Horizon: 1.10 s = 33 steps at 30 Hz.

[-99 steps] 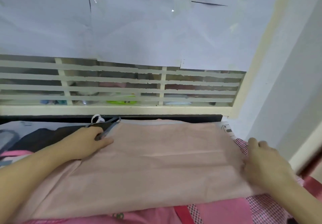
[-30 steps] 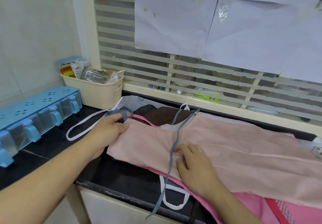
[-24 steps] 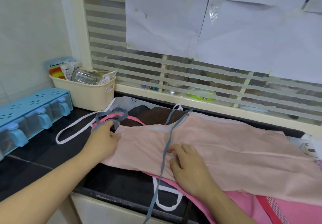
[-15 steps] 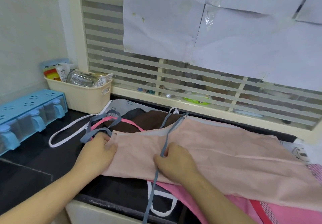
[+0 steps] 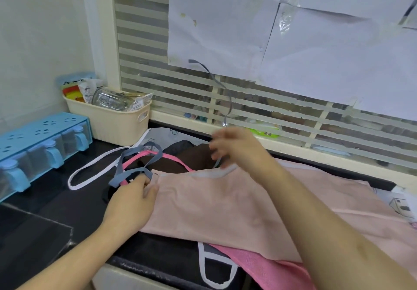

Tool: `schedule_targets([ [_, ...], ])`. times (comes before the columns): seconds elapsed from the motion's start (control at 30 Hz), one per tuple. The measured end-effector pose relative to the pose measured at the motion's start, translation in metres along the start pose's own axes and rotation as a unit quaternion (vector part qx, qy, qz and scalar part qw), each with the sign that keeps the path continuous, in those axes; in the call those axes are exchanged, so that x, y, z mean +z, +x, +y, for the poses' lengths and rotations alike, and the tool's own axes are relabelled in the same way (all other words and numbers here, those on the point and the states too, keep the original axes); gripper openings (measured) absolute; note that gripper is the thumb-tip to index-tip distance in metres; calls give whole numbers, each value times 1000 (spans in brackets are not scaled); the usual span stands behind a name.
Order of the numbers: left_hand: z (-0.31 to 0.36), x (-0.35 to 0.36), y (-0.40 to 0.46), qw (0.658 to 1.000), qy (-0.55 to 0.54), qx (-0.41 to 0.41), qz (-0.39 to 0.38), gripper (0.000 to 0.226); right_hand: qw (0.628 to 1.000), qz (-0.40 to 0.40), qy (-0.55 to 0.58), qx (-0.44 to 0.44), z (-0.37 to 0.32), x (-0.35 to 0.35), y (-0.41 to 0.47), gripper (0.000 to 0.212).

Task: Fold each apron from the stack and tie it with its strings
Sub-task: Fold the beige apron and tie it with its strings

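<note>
A pale pink apron lies folded lengthwise on top of a stack of aprons on the black counter. My left hand presses down on its left corner, fingers pinching the cloth beside the grey neck loop. My right hand is raised over the apron's top edge, blurred, gripping a grey waist string that flies up in front of the window. Under the pale apron show a bright pink apron, a dark brown one and a white-edged strap.
A cream basket of packets stands at the back left by the window frame. A blue spice box sits at the far left. A white strap loop hangs over the counter's front edge. Paper sheets cover the slatted window.
My right hand has lifted off the apron and flung the grey string upward toward the window. My left hand stays on the left corner. The view swung left from the earliest frame.
</note>
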<state>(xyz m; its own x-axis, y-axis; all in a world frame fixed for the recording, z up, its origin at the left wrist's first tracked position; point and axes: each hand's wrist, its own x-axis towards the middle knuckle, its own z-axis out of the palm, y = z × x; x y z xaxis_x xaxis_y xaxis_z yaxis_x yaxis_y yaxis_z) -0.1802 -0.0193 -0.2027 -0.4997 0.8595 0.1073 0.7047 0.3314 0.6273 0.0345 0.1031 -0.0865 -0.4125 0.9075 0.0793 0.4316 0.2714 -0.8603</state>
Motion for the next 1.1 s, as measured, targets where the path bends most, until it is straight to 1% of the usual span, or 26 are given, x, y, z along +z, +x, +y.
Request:
schedule_targets([
  [0.03, -1, 1, 1, 1000, -4, 1, 0, 17, 996, -7, -89, -2, 19, 6, -6, 28],
  [0.07, -2, 2, 2, 1000, -10, 3, 0, 17, 984, -27, -174, -10, 38, 11, -14, 31],
  [0.1, -2, 2, 2, 1000, -15, 5, 4, 16, 967, -58, -248, -21, 53, 16, -23, 39],
  [0.17, -1, 3, 1, 999, -33, 7, 15, 17, 932, -103, -343, -55, 75, 23, -31, 59],
  [0.2, 0, 2, 1, 999, -45, 7, 23, 19, 919, -105, -372, -75, 83, 25, -30, 66],
  [0.23, 1, 1, -1, 998, -58, 6, 31, 22, 907, -97, -399, -94, 88, 26, -25, 66],
  [0.27, 2, 0, -3, 997, -68, 4, 39, 24, 894, -85, -427, -107, 93, 26, -19, 60],
  [0.37, 5, -2, -7, 995, -81, 0, 53, 26, 858, -66, -497, -113, 95, 24, -1, 15],
  [0.4, 5, -2, -8, 995, -81, 0, 56, 25, 846, -69, -518, -107, 92, 22, 4, 8],
  [0.43, 5, -2, -9, 995, -79, 0, 57, 23, 832, -72, -541, -97, 88, 19, 9, 7],
  [0.5, 5, -4, -9, 995, -80, -7, 51, 22, 813, -48, -574, -89, 81, 16, 20, 18],
  [0.63, 1, -3, -7, 995, -86, -25, 33, 24, 838, 100, -526, -107, 81, 24, 24, 35],
  [0.7, -2, -1, -6, 998, -57, -18, 33, 22, 840, 134, -518, -93, 91, 34, 10, 48],
  [0.77, -2, 0, -6, 998, -40, -12, 43, 22, 854, 152, -492, -72, 105, 39, -5, 49],
  [0.83, -4, 1, -6, 998, -29, -10, 59, 22, 876, 126, -464, -35, 121, 40, -19, 50],
  [0.9, -6, 3, -6, 997, 3, 2, 81, 23, 901, 57, -431, 7, 136, 32, -27, 60],
  [0.93, -7, 5, -7, 995, 31, 9, 94, 23, 907, 20, -421, 13, 142, 25, -30, 65],
  [1.0, -7, 9, -8, 991, 77, 21, 111, 19, 904, -15, -428, -1, 151, 10, -34, 68],
  [1.07, -1, 9, -12, 986, 112, 34, 121, 3, 901, -17, -434, 3, 158, -1, -39, 66],
  [1.1, 4, 11, -14, 981, 143, 43, 127, 18, 902, -16, -431, 15, 160, -5, -42, 65],
])
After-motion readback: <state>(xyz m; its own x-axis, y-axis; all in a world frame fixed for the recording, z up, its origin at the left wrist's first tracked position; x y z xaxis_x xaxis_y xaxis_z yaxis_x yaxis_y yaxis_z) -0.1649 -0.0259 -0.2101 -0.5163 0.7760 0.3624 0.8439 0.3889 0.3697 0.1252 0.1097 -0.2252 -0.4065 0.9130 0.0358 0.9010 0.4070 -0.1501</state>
